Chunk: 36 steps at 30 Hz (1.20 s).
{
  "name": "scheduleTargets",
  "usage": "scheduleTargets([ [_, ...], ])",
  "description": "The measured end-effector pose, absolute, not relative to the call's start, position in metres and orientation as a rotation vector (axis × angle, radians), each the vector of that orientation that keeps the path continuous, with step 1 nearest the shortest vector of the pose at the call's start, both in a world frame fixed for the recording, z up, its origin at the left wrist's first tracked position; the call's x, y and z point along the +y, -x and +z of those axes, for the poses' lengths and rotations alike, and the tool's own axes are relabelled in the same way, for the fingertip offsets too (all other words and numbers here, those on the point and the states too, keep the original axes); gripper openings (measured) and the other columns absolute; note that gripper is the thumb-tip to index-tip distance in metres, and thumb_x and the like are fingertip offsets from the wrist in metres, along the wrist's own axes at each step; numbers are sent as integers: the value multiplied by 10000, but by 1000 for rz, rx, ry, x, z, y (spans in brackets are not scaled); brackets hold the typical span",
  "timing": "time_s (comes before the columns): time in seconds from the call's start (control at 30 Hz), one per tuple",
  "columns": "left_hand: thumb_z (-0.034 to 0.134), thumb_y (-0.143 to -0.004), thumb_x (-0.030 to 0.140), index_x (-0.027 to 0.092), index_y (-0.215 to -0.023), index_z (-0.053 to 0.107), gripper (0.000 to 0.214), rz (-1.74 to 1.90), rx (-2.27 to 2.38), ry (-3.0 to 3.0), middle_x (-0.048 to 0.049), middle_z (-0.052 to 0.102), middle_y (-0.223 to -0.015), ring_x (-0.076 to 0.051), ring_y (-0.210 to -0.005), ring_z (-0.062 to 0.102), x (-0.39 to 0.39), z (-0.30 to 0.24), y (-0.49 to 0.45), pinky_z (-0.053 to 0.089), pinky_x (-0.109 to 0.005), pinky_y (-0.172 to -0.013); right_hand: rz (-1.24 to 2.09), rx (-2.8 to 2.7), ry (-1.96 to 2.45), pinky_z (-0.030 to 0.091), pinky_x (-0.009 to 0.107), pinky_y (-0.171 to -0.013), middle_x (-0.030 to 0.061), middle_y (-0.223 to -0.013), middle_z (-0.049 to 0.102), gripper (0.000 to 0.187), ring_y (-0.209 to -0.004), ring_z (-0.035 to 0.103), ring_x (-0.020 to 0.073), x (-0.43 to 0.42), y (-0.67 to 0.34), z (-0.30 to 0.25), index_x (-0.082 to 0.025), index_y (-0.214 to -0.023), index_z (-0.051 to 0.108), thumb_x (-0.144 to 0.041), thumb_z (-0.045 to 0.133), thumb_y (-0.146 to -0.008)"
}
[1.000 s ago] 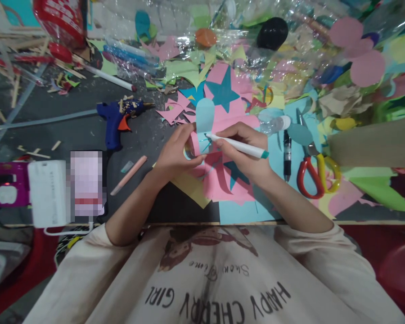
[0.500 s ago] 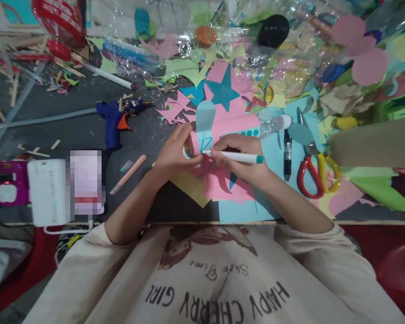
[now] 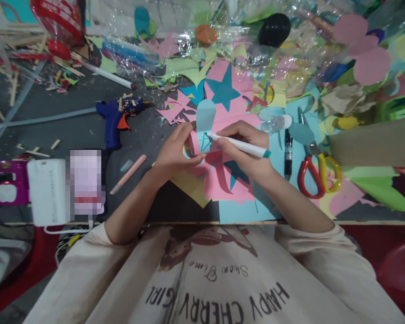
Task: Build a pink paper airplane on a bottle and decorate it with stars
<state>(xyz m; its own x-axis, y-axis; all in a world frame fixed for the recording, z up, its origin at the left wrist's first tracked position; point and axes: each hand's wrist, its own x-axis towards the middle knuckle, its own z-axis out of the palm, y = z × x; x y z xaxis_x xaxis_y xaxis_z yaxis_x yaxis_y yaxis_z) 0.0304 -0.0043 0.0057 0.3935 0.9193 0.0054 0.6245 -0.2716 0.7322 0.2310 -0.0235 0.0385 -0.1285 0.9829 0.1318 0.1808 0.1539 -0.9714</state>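
My right hand (image 3: pixel 245 150) is closed round a white marker with a teal end (image 3: pixel 243 146); its tip rests on a teal star outline drawn on the pink paper (image 3: pixel 234 121). My left hand (image 3: pixel 173 153) pinches the left edge of that pink paper and presses it down. A light blue rounded cutout (image 3: pixel 205 114) lies just above the marker tip. Under the pink paper lie a light blue sheet (image 3: pixel 243 209) and a yellow sheet (image 3: pixel 189 186).
Red-and-yellow scissors (image 3: pixel 315 173) and a black pen (image 3: pixel 288 153) lie right of my right hand. A blue glue gun (image 3: pixel 116 119), a pink stick (image 3: pixel 128 174), a white box (image 3: pixel 47 191) and a phone (image 3: pixel 86 180) are on the left. Paper scraps and clear plastic cover the far side.
The marker tip went down and left along the pink paper, then back up; the teal lines have become a star outline. My left hand stayed put.
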Motion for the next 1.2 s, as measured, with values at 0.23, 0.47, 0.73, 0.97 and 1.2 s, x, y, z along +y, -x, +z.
scheduleTargets([
  [0.23, 754, -717, 328, 235, -1363, 515, 695, 596, 1299, -2000, -79, 600, -1367, -299, -1240, 576, -3, 3, -29, 480, -388, -1046, 976, -1595, 1112, 392, 248, -517, -42, -641, 592, 213, -554, 513, 96, -21, -234, 39, -215, -718, 601, -335, 671, -879],
  [0.47, 743, -728, 319, 239, -1353, 516, 670, 611, 1272, -2006, -83, 613, -1332, -297, -1208, 590, -2, 4, -28, 492, -398, -1021, 921, -1717, 1109, 369, 258, -525, -34, -572, 559, 302, -541, 498, 107, -19, -235, 40, -213, -615, 519, -339, 600, -877],
  [0.73, 716, -740, 336, 223, -1370, 493, 678, 610, 1273, -2023, -94, 592, -1351, -308, -1244, 573, -3, 3, -29, 477, -405, -1042, 977, -1663, 1117, 399, 252, -530, -35, -592, 590, 253, -545, 529, 107, -19, -236, 41, -211, -643, 560, -319, 619, -864],
  [0.97, 682, -739, 329, 226, -1369, 508, 662, 575, 1300, -2010, -87, 601, -1360, -296, -1245, 567, -3, 7, -29, 471, -404, -1061, 1121, -1656, 1145, 469, 280, -578, -7, -736, 702, 121, -601, 588, 118, -24, -232, 45, -219, -838, 678, -330, 681, -884],
  [1.2, 662, -733, 311, 232, -1387, 493, 681, 571, 1283, -2008, -86, 598, -1366, -298, -1255, 565, -3, 8, -29, 472, -401, -1064, 1051, -1726, 1125, 490, 295, -636, 12, -794, 709, 134, -698, 635, 142, -24, -232, 43, -221, -844, 683, -337, 658, -908],
])
